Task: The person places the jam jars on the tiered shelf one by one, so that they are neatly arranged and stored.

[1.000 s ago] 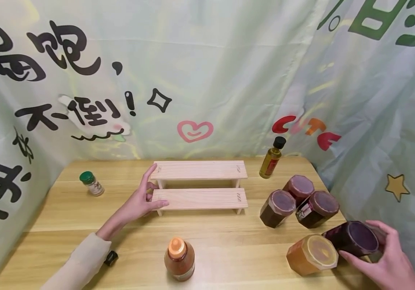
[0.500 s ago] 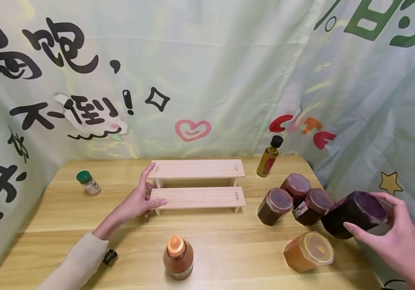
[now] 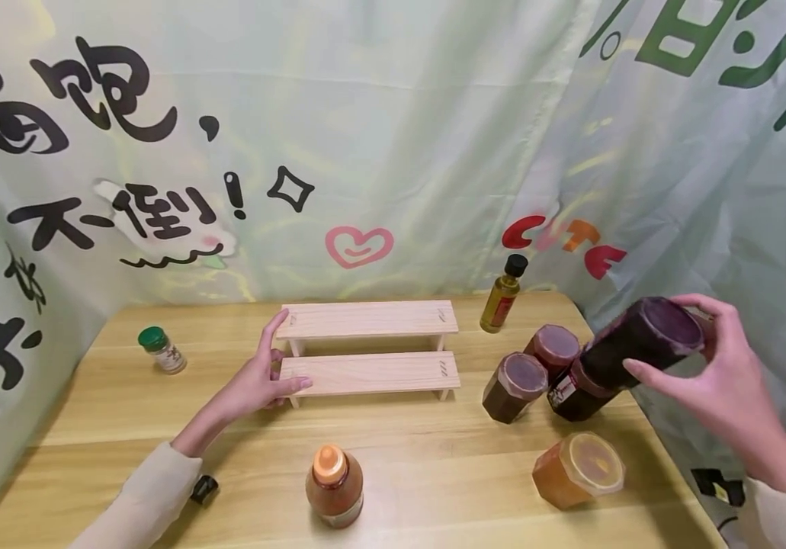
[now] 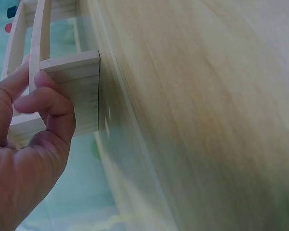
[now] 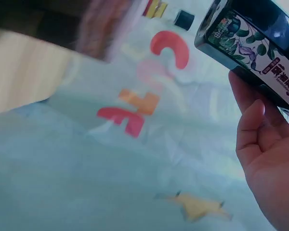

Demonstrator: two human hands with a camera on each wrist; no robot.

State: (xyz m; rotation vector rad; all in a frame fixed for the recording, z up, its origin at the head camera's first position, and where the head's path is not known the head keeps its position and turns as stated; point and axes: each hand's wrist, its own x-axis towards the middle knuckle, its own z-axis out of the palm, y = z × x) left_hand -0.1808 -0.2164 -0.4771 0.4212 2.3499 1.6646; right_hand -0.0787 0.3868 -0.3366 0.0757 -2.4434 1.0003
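Two hands occupied: right hand (image 3: 725, 377) curled round the tilted dark jar (image 3: 629, 343), raised near the jar cluster (image 3: 552, 349), left hand (image 3: 261, 379) pinching the wooden rack (image 3: 372, 374); I'd steer the jar level, clearing its neighbours.

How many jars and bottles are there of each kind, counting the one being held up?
Dark jars: 4
Orange jar: 1
Bottle with orange cap: 1
Bottle with black cap: 1
Little bottle with green cap: 1
Total: 8
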